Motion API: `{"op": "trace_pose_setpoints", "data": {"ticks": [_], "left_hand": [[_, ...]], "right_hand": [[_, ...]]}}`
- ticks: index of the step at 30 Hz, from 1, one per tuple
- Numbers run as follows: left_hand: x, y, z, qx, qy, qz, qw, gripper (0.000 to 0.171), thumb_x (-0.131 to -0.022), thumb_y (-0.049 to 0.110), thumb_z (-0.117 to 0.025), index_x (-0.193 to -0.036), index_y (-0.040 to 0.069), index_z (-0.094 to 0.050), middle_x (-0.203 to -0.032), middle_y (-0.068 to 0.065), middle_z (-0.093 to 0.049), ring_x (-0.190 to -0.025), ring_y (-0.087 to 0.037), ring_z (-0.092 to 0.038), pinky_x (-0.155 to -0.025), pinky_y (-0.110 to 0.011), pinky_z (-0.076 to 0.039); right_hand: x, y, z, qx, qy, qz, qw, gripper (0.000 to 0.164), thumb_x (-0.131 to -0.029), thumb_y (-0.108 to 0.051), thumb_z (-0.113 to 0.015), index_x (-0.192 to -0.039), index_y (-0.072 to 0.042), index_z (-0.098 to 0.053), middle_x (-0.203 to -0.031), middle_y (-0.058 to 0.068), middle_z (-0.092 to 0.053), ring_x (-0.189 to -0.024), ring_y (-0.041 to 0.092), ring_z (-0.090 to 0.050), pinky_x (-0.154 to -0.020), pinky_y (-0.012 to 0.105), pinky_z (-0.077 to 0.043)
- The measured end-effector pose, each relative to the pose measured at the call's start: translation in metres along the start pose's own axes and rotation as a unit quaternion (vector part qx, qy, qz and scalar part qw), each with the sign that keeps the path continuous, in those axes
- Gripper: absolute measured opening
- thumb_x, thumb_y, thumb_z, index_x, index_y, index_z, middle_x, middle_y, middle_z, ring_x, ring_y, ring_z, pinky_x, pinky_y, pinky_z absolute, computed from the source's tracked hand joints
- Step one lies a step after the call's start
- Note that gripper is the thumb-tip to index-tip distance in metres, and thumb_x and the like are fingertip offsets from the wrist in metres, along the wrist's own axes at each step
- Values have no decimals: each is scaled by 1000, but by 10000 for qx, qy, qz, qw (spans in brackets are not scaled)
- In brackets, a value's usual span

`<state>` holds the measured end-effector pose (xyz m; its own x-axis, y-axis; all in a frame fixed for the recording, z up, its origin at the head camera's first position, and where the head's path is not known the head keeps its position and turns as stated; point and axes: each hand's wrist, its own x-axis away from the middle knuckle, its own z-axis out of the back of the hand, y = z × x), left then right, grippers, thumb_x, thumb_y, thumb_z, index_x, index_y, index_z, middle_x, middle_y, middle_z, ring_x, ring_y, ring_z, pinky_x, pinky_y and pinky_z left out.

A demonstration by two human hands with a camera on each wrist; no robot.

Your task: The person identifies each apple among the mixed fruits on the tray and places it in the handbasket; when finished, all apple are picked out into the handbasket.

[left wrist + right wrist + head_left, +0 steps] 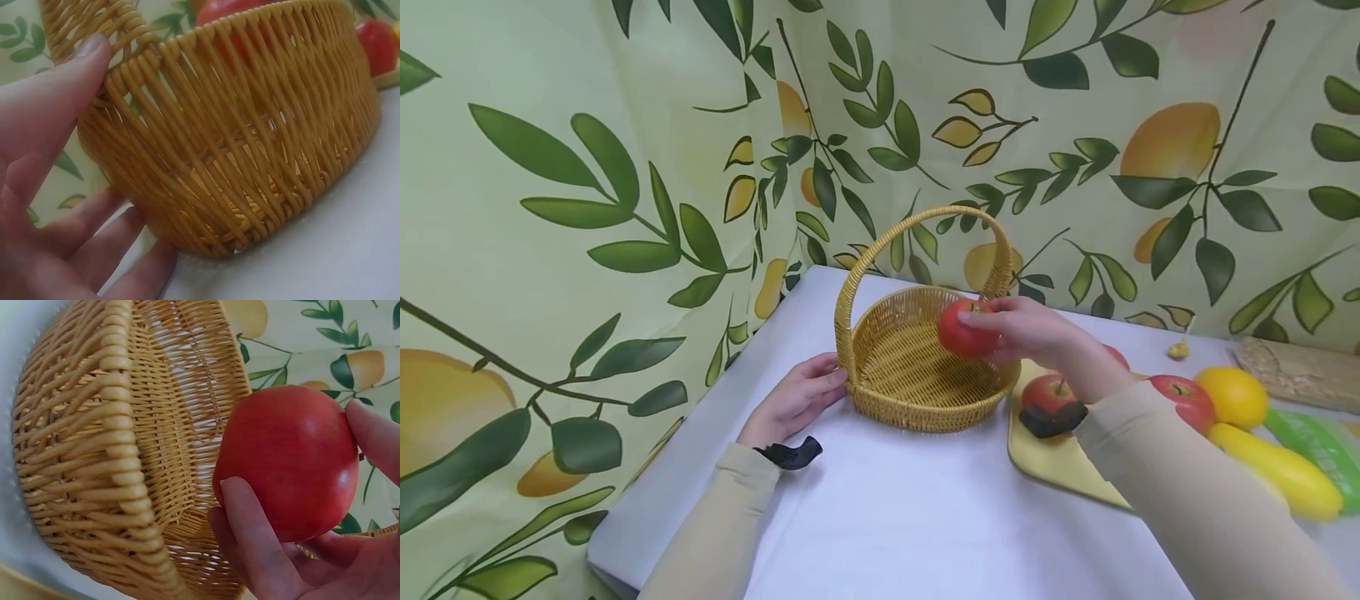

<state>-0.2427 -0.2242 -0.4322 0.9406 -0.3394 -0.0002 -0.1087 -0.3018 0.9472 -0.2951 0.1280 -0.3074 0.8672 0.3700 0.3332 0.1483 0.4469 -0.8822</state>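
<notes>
A round wicker basket [917, 408] with a tall arched handle stands on the table. At its left side my left hand [801, 392] touches it, the thumb [94, 53] up by the handle's base and the other fingers spread along the lower outer wall. My right hand [1033, 329] holds a red apple [966, 329] over the basket's right part, above the woven floor. In the right wrist view, thumb and fingertips pinch the apple [287, 462] from opposite sides, level with the far rim.
Right of the basket lies a yellow cutting board [1052, 467] with a red apple [1047, 393] on it. Another apple [1183, 400], an orange [1232, 396], a long yellow fruit or vegetable [1277, 471] and a green packet [1315, 454] are further right. Patterned cloth [895, 125] hangs behind.
</notes>
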Motion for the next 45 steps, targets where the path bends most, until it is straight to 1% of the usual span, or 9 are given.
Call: {"op": "trace_pose_setpoints", "data": {"ticks": [2,5,8,20,25,29,33,37,45], "left_hand": [[0,1,0,14,-5,15,10000,30,-101,-1,-60,-131,-5,-60,-132,-19,-55,-117,-22,-61,-108,-39,-47],[1,1,2,78,-30,30,10000,26,-101,-3,-58,-126,1,-64,-129,-15,-58,-115,-21,-63,-108,-37,-48],[1,1,1,109,-38,37,9999,24,-101,-3,-57,-120,7,-68,-127,-13,-58,-113,-20,-63,-107,-36,-48],[3,1,2,78,-119,-89,9999,28,-101,-3,-59,-111,18,-74,-118,-7,-63,-109,-17,-64,-103,-34,-51],[3,1,2,48,-92,-63,9999,25,-100,-1,-61,-111,17,-74,-119,-8,-63,-110,-18,-65,-104,-35,-50],[2,0,1,16,-106,-30,9999,22,-100,0,-62,-115,13,-72,-120,-8,-63,-111,-19,-64,-106,-36,-49],[-1,-3,-2,12,-60,8,10000,23,-100,0,-62,-121,5,-69,-119,-8,-63,-111,-19,-64,-105,-36,-50],[-2,-5,-3,-16,-147,54,9999,30,-100,1,-63,-130,-3,-62,-123,-9,-62,-114,-21,-63,-107,-38,-48],[2,1,3,-194,-141,56,9997,32,-100,0,-62,-131,-6,-60,-126,-13,-61,-113,-21,-64,-105,-37,-50]], "right_hand": [[-2,0,-2,-109,-49,-58,9999,77,-94,-44,-74,-146,2,-41,-135,21,-55,-112,30,-63,-93,37,-58],[-5,3,-4,-266,-145,-82,9995,77,-94,-41,-75,-146,3,-39,-138,23,-52,-116,33,-61,-95,39,-57],[-6,4,-4,-297,-153,-72,9994,74,-95,-39,-75,-145,4,-40,-139,23,-51,-119,34,-59,-94,40,-57],[-4,7,2,-267,-132,-75,9995,76,-94,-42,-75,-146,1,-40,-142,22,-49,-123,36,-55,-95,41,-57],[-6,1,2,-192,-15,-133,9997,79,-94,-42,-75,-148,1,-37,-139,22,-52,-118,35,-60,-93,40,-58],[-9,-4,1,-219,-86,-47,9997,81,-95,-41,-74,-151,3,-34,-140,23,-51,-118,35,-60,-93,40,-58],[-13,-6,-3,-440,-95,46,9990,79,-95,-37,-74,-150,5,-35,-141,24,-49,-121,36,-59,-97,42,-56],[-19,-5,-7,-694,88,24,9975,75,-95,-36,-75,-148,4,-39,-141,23,-50,-122,36,-58,-99,44,-54],[-36,-10,-13,-903,132,-86,9958,79,-92,-32,-80,-149,4,-38,-142,23,-48,-125,38,-56,-99,48,-54]]}}
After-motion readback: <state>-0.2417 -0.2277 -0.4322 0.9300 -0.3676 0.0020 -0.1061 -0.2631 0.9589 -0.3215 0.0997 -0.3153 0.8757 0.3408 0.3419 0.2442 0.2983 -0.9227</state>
